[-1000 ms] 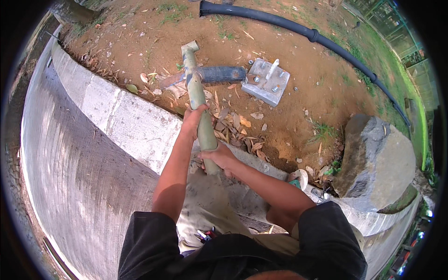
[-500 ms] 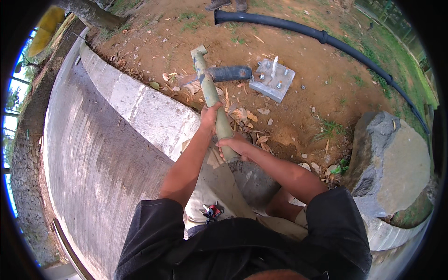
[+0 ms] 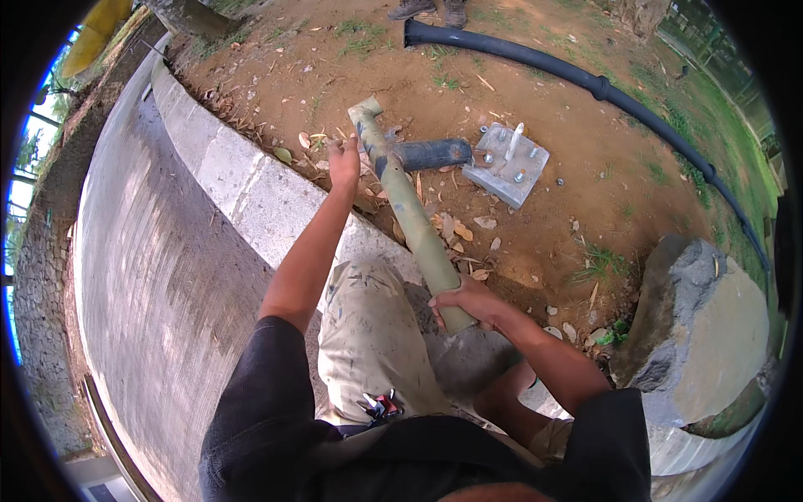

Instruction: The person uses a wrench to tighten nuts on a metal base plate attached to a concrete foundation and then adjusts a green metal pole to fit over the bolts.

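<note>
A long olive-green pipe [image 3: 418, 232] with dark patches slants across the middle, and a short side piece sticks out at its far end. My right hand [image 3: 468, 301] is wrapped round the pipe's near end. My left hand [image 3: 344, 164] has its fingers stretched out just left of the pipe's upper part, not gripping it; whether a fingertip touches is hard to tell. Behind the pipe, a short black pipe [image 3: 439, 154] points right toward a grey metal block [image 3: 507, 163] with bolts and a pale upright peg. The green pipe hides part of the black one.
A pale concrete kerb [image 3: 251, 171] curves along the left, beside a concrete path [image 3: 167, 251]. At right sits a large grey rock [image 3: 711, 335]. A long black pipe [image 3: 535, 56] lies across the soil, near another person's shoes [image 3: 427, 12]. Dry leaves litter the ground.
My left hand has let go of the pipe's middle and moved up along its left side. My right hand has shifted down and right with the pipe's near end.
</note>
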### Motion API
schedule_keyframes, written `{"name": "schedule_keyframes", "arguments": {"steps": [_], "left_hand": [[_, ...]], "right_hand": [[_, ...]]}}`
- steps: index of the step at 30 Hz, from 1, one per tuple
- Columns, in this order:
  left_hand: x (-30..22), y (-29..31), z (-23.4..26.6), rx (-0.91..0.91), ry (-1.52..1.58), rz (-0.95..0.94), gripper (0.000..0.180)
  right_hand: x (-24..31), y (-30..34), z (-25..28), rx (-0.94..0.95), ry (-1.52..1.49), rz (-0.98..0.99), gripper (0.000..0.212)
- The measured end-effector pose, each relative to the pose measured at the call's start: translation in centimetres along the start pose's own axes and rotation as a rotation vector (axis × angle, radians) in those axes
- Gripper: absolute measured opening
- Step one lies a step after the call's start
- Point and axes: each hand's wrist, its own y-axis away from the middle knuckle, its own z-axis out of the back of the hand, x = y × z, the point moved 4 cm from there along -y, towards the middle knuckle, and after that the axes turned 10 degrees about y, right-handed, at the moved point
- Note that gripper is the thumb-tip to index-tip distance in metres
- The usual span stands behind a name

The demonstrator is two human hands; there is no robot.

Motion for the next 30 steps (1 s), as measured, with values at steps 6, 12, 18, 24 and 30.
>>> {"name": "schedule_keyframes", "arguments": {"steps": [6, 12, 18, 24, 30], "left_hand": [[-2.4, -10.3, -11.9, 0.308, -0.624, -0.239, 0.078], [1.2, -16.1, -13.5, 0.44, -0.932, -0.06, 0.091], [0.9, -12.7, -14.8, 0.381, -0.932, -0.053, 0.082], [0.8, -11.7, -11.8, 0.374, -0.933, -0.006, 0.076], [1.1, -9.6, -9.8, 0.351, -0.922, -0.021, 0.078]], "right_hand": [[-2.0, 0.5, 2.9, -0.064, -0.049, -0.111, 0.038], [0.1, 0.7, 2.8, -0.015, -0.14, -0.113, 0.043], [-1.4, 1.1, 3.9, -0.047, -0.054, -0.156, 0.046], [-1.0, 2.9, 4.6, -0.085, 0.091, -0.146, 0.06], [0.5, 7.3, 4.0, -0.481, 0.958, -0.191, 0.087]]}}
